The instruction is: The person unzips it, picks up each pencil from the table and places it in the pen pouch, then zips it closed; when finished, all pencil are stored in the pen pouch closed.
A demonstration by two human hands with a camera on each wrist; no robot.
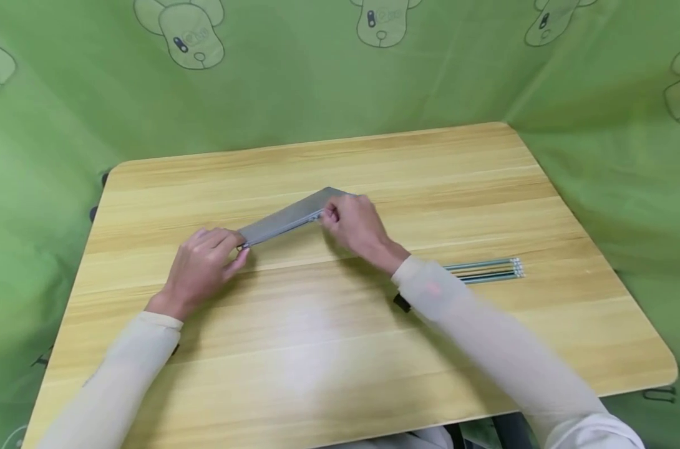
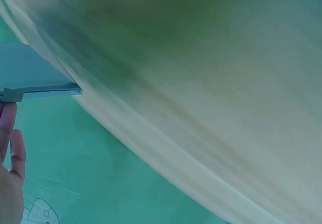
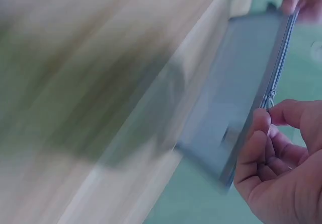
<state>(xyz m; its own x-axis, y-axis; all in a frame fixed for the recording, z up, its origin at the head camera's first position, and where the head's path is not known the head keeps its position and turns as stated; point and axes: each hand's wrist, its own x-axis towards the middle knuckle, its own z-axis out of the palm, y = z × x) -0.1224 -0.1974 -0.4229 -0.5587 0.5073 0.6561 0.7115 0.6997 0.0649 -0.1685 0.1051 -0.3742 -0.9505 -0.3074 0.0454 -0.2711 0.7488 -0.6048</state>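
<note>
A flat grey zippered pouch (image 1: pixel 286 219) is held up, tilted, above the wooden table. My left hand (image 1: pixel 202 262) grips its left end between thumb and fingers. At the zipped edge, my right hand (image 1: pixel 358 226) pinches the zipper pull with thumb and curled index finger; the right wrist view shows this close up on the pouch (image 3: pixel 229 83). In the left wrist view, only one end of the pouch (image 2: pixel 35 68) shows at the left edge. Whether anything is inside the pouch I cannot tell.
Several pencils (image 1: pixel 486 271) with pale ends lie side by side on the table (image 1: pixel 295 374), right of my right forearm, which partly hides them. Green cloth (image 1: pixel 295 93) printed with cartoon heads hangs behind and beside the table.
</note>
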